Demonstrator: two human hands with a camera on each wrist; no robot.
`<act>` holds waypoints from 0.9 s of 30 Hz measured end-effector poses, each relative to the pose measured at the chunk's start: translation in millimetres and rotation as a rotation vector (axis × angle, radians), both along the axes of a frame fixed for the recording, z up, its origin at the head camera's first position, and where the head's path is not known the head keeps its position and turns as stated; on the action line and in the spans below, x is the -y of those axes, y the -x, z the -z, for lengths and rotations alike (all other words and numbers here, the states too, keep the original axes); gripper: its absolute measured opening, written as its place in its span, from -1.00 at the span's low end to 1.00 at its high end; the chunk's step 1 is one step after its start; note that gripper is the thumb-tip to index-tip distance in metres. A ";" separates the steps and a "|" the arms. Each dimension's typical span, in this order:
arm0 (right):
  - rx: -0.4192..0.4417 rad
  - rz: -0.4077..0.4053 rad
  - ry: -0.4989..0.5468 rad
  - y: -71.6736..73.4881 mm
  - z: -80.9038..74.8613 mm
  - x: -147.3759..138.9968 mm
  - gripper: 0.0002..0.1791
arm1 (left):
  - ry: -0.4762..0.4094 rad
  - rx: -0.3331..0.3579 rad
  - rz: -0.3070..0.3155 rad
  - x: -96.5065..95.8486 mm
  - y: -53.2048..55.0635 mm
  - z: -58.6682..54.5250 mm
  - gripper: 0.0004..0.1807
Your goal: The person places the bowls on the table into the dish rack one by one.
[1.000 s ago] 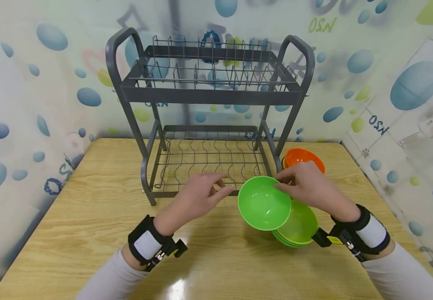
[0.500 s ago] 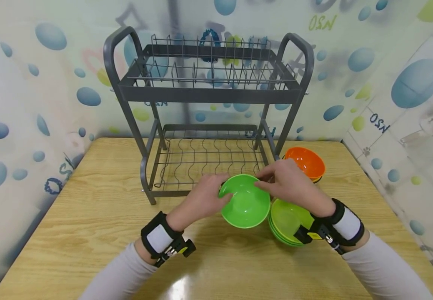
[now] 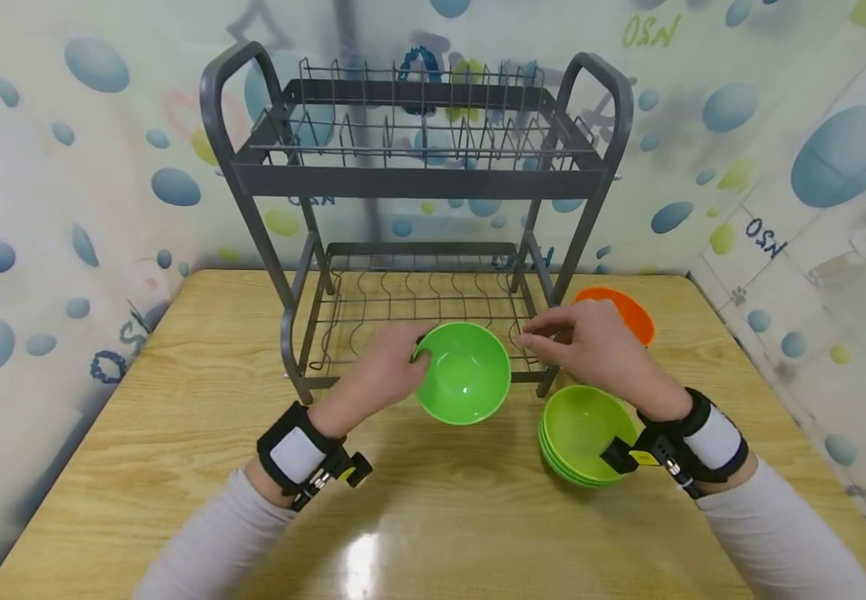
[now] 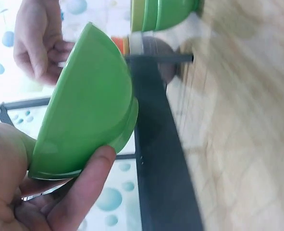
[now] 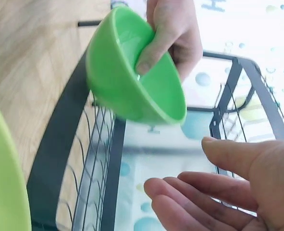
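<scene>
A bright green bowl (image 3: 465,375) hangs in front of the rack's lower tier, its inside facing the head camera. My left hand (image 3: 382,367) pinches its left rim, the thumb inside; in the left wrist view the fingers (image 4: 91,185) lie under the bowl's outer side. My right hand (image 3: 588,340) is apart from that bowl, to its right, holding nothing, with fingers loosely bent and thumb spread from them in the right wrist view. Below the right hand stands a stack of bowls (image 3: 586,429), yellow-green on top and green beneath.
A dark grey two-tier dish rack (image 3: 417,182) stands at the back of the wooden table (image 3: 177,467), with wire slots above and a wavy wire shelf (image 3: 417,308) below. An orange bowl (image 3: 631,317) sits behind my right hand, near the rack's right leg. A patterned wall closes off the back.
The green bowl has passed from my right hand to my left and shifted left, towards the rack. My right hand has let go of it and drawn back a little to the right.
</scene>
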State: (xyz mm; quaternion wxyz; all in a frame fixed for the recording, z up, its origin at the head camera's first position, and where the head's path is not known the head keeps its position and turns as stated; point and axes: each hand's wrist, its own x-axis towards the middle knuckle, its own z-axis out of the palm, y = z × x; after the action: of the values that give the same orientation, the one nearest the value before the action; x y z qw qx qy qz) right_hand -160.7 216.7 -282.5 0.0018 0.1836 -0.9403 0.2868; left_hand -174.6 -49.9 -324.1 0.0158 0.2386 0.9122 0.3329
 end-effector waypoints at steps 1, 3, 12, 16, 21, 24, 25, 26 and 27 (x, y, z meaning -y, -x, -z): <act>-0.011 0.019 -0.008 1.8 -0.9 -2.9 -0.74 | 0.005 -0.014 -0.012 3.2 3.0 -2.3 -0.74; -0.023 0.058 -0.023 6.0 -2.8 -9.2 -0.69 | 0.015 -0.053 -0.026 10.0 9.1 -8.0 -0.72; -0.091 0.269 0.004 20.6 -11.3 -39.4 -0.49 | 0.110 -0.158 -0.080 32.3 38.4 -36.2 -0.70; -0.127 0.261 0.034 27.5 -9.1 -43.2 -0.48 | 0.207 -0.215 -0.103 36.7 53.9 -50.1 -0.62; -0.122 0.234 0.099 37.1 -2.5 -40.7 -0.51 | 0.338 -0.222 -0.156 40.1 74.9 -63.7 -0.56; -0.139 0.229 0.148 43.5 2.4 -38.9 -0.51 | 0.381 -0.230 -0.206 42.2 87.3 -66.5 -0.62; -0.149 0.223 0.169 45.8 4.3 -38.4 -0.51 | 0.393 -0.244 -0.218 43.1 91.3 -66.2 -0.63; -0.157 0.218 0.192 47.9 6.3 -38.1 -0.52 | 0.404 -0.265 -0.230 44.2 95.1 -65.5 -0.65; -0.168 0.212 0.214 49.9 8.1 -37.8 -0.53 | 0.414 -0.286 -0.241 45.4 98.7 -64.3 -0.66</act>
State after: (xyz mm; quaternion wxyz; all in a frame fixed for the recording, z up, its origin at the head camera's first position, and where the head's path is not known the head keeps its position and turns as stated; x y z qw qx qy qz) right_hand -210.6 254.5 -290.6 0.1299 0.1053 -0.9151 0.3670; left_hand -273.3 -95.3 -259.7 -0.1046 0.1644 0.9755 0.1017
